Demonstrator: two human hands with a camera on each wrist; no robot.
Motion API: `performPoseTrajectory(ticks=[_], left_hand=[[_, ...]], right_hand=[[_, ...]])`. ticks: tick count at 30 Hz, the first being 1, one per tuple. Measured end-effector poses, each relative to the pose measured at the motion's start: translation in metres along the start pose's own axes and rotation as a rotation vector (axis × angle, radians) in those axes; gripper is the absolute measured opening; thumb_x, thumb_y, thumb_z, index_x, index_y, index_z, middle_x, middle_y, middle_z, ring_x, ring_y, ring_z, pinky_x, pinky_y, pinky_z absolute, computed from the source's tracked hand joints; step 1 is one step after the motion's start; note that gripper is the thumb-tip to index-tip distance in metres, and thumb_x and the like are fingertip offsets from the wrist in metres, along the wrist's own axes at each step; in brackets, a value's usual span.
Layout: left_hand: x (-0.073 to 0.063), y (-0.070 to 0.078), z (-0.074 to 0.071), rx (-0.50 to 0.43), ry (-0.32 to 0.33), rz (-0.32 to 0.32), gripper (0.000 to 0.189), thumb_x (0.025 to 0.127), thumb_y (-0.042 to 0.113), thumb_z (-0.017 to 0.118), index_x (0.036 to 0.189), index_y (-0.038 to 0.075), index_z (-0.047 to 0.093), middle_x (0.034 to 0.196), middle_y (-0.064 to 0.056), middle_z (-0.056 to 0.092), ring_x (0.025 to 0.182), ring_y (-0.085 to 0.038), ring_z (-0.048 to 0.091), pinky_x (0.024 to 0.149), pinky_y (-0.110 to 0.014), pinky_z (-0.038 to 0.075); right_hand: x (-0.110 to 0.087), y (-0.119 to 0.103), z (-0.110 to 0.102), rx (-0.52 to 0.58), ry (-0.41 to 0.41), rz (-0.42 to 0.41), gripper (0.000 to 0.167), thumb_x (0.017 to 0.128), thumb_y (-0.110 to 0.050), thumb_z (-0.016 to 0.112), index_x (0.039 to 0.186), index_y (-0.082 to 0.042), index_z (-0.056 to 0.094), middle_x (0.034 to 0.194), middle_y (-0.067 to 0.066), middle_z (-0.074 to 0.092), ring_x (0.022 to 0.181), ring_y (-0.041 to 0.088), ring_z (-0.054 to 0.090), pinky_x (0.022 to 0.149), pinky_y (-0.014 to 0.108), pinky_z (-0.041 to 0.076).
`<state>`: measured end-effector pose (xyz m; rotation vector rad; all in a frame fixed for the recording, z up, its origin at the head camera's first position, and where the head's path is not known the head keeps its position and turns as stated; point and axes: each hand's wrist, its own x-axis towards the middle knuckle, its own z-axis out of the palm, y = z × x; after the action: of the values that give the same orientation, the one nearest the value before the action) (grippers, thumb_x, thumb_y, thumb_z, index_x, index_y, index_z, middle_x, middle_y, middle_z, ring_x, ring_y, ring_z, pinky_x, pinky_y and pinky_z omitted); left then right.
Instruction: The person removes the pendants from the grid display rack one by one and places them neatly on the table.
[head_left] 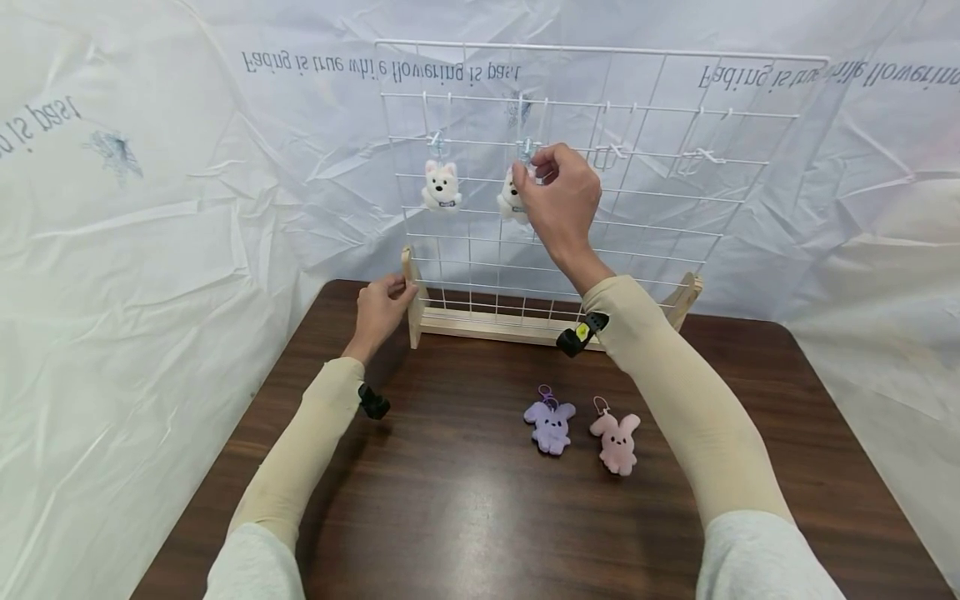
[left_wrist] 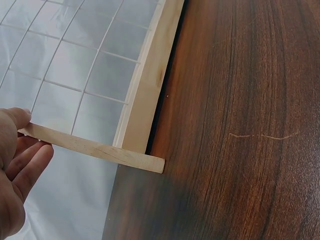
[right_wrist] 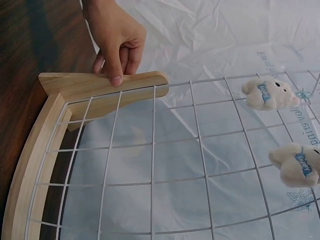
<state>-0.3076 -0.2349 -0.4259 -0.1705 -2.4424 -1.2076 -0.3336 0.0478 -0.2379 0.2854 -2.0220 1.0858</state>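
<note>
Around the left wooden side support (left_wrist: 95,149) of the wire grid rack my left hand (head_left: 381,310) pinches, thumb on one face and fingers on the other. My right hand (head_left: 564,196) is raised to the grid, its curled fingers and thumb at the head and clip of a white plush dog keychain (head_left: 512,200). Part of that dog is hidden behind the hand; its body with a blue tag shows in the right wrist view. To its left, a second white plush dog keychain (head_left: 441,187) hangs from a hook.
The white wire grid (head_left: 480,237) stands on a wooden base (head_left: 495,327) at the table's back. Bare white hooks (head_left: 701,157) hang at its right. A purple plush bunny keychain (head_left: 551,429) and a pink one (head_left: 618,446) lie on the brown table (head_left: 420,500).
</note>
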Motion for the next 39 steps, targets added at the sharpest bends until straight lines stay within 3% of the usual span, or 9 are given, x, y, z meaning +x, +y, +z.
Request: performPoseTrajectory(ticks=[18, 39], left_hand=[[0.0023, -0.0014, 0.0008, -0.003, -0.002, 0.002, 0.039, 0.1, 0.029, 0.07, 0.124, -0.001, 0.071, 0.115, -0.02, 0.074, 0.099, -0.031, 0.075, 0.083, -0.047, 0.061], [0.0021, -0.0026, 0.0012, -0.002, -0.001, -0.003, 0.038, 0.099, 0.03, 0.07, 0.122, -0.001, 0.072, 0.113, -0.018, 0.075, 0.098, -0.03, 0.076, 0.081, -0.047, 0.062]], right_hand=[[-0.0008, -0.0009, -0.0026, -0.013, 0.026, -0.072, 0.016, 0.093, -0.018, 0.07, 0.093, -0.004, 0.079, 0.085, 0.01, 0.071, 0.079, 0.02, 0.064, 0.076, 0.029, 0.049], [-0.0072, 0.0009, -0.0045, 0.093, 0.107, -0.141, 0.016, 0.094, -0.015, 0.069, 0.091, -0.003, 0.08, 0.085, 0.009, 0.071, 0.077, 0.018, 0.063, 0.073, 0.023, 0.048]])
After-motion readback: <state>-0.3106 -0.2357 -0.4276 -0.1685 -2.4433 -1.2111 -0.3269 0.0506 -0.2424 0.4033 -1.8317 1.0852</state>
